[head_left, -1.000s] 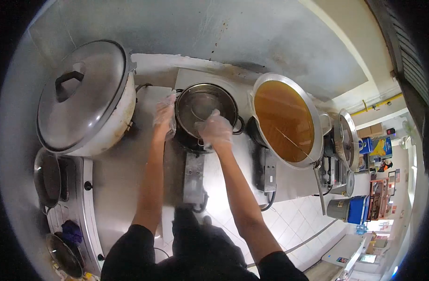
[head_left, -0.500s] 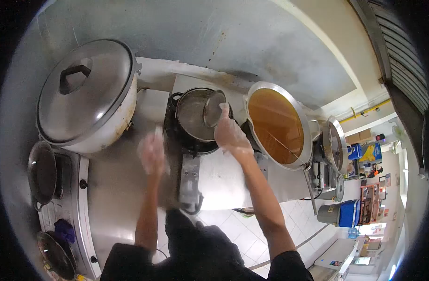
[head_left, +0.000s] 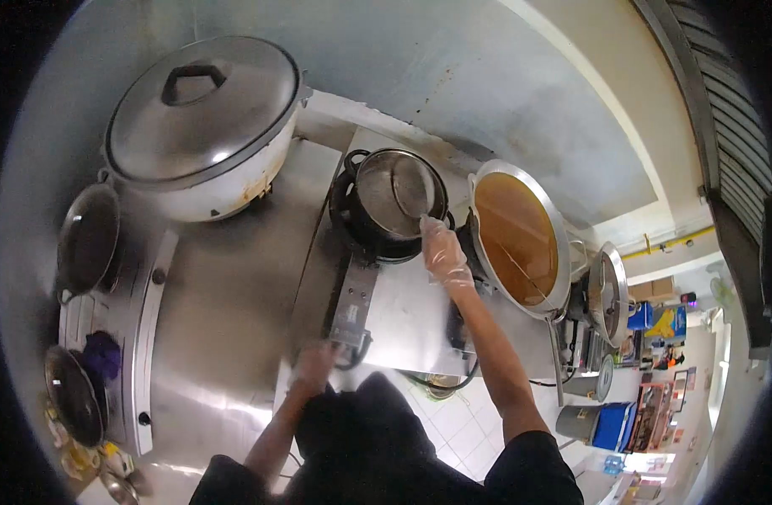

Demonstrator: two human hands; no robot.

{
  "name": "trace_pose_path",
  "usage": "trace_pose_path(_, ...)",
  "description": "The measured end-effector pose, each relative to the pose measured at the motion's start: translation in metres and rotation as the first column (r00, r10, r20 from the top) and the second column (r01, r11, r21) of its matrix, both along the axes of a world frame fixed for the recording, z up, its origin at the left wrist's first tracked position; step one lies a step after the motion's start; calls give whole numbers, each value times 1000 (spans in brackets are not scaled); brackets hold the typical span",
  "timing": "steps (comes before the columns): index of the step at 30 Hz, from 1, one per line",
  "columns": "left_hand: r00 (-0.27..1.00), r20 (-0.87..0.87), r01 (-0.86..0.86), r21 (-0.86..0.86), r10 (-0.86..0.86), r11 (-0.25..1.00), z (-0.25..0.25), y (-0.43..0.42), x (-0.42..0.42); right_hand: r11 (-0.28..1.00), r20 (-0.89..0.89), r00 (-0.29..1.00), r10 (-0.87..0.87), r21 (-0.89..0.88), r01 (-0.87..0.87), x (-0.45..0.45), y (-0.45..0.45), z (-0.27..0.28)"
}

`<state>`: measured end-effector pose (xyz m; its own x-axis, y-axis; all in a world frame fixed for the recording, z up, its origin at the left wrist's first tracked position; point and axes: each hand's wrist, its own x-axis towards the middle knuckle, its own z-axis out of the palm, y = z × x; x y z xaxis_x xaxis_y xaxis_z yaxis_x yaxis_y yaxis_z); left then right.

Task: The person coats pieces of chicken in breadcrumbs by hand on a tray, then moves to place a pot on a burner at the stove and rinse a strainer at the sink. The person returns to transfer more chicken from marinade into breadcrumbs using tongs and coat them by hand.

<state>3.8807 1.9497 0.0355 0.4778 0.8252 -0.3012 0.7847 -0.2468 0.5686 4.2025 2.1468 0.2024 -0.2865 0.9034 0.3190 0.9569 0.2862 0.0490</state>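
A black pot [head_left: 365, 172] with side handles stands on a burner, with pale liquid inside. In my gloved right hand [head_left: 443, 252], at the pot's near right rim, is a round-headed utensil [head_left: 412, 187], apparently a ladle or skimmer, its head inside the pot. Its handle is mostly hidden by the fingers. My left hand [head_left: 314, 368] is low, close to the knob end of the burner's front panel [head_left: 350, 313]. Motion blur smears its fingers, so I cannot see whether it touches the panel.
A big lidded white pot [head_left: 234, 172] stands at the back left. Right of the black pot is a wide pan of brown liquid [head_left: 521, 236], with a long thin handle reaching out of it. Dark pans [head_left: 90, 236] sit on a stove at the left. A steel counter [head_left: 226, 311] lies between.
My left hand has dropped from beside the pot to the burner's front. My right hand has lowered the utensil's head deeper into the pot. The whole view has shifted.
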Motion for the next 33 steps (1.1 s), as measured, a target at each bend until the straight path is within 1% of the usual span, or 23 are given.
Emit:
trace_pose_path(1,986,-135,133,275,-99,952,-19,-8,2,998,-227,973,-34,-61,20,5,-1,-5)
trace_pose_path(3,994,34,-111,124,107,986,-29,-19,6,981,-622,772,-130,-194,9,12,0,-10)
trace_pose_path(4,969,110,-228,36,223,973,-31,-23,10,875,-825,374,-424,-480,-66,0,-1,10)
trace_pose_path(5,989,12,-149,137,149,979,-27,-25,15,752,-737,-146,-660,-649,-118,-11,-2,32)
trace_pose_path(7,977,-213,42,293,22,955,-22,-29,28,735,-635,-406,-657,-422,-531,-9,0,33)
trace_pose_path(8,982,-186,29,353,40,935,-25,-35,33,692,-530,-504,-682,-245,-679,-8,-1,37)
trace_pose_path(9,985,-162,16,412,56,911,-30,-40,33,688,-325,-609,-724,-271,-673,-7,2,41)
trace_pose_path(10,988,-140,5,468,68,884,-41,-47,31,670,-278,-617,-737,-180,-720,-8,3,42)
trace_pose_path(11,989,-64,-102,369,134,924,-67,-53,36,651,-227,-621,-750,-84,-755,-7,3,38)
trace_pose_path(12,977,8,-209,267,215,941,-91,-59,40,628,-174,-621,-764,17,-778,-5,0,34)
trace_pose_path(13,977,-160,-81,321,139,944,-91,-57,41,633,-260,-606,-752,-28,-773,-4,-5,28)
trace_pose_path(14,942,-327,54,349,68,936,-91,-58,43,634,-391,-540,-745,-165,-755,-7,-18,36)
trace_pose_path(15,943,-284,-61,368,175,928,-106,-58,46,641,-512,-452,-731,-289,-711,-15,-36,54)
trace_pose_path(17,851,158,-502,-40,501,864,-109,-60,50,689,-711,-172,-682,-545,-477,-19,-63,38)
trace_pose_path(19,651,408,-583,-270,640,766,-119,-62,51,832,-936,243,-254,-340,-438,0,-88,-32)
trace_pose_path(20,517,515,-558,-403,684,725,-126,-62,51,861,-899,437,-1,-223,-457,8,-106,-59)
trace_pose_path(22,269,592,-455,-617,760,642,-129,-64,53,923,-609,792,35,-285,-260,6,-143,-76)
trace_pose_path(24,136,563,-409,-718,815,564,-124,-64,57,921,-403,915,-7,-359,-151,2,-156,-83)
trace_pose_path(26,23,503,-385,-793,864,472,-127,-61,55,840,-374,923,-88,-526,-134,-3,-159,-76)
trace_pose_path(27,271,595,-540,-557,757,631,-129,-60,52,878,-361,931,-46,-459,-134,-4,-160,-93)
trace_pose_path(29,671,508,-589,-75,539,804,-158,-63,41,937,-320,947,38,-318,-145,-8,-156,-127)
trace_pose_path(32,874,199,-486,340,444,805,-154,-64,42,793,-356,924,-138,-599,-112,-9,-155,-124)
trace_pose_path(33,903,106,-414,478,417,775,-145,-66,43,817,-368,917,-156,-570,-89,-11,-162,-121)
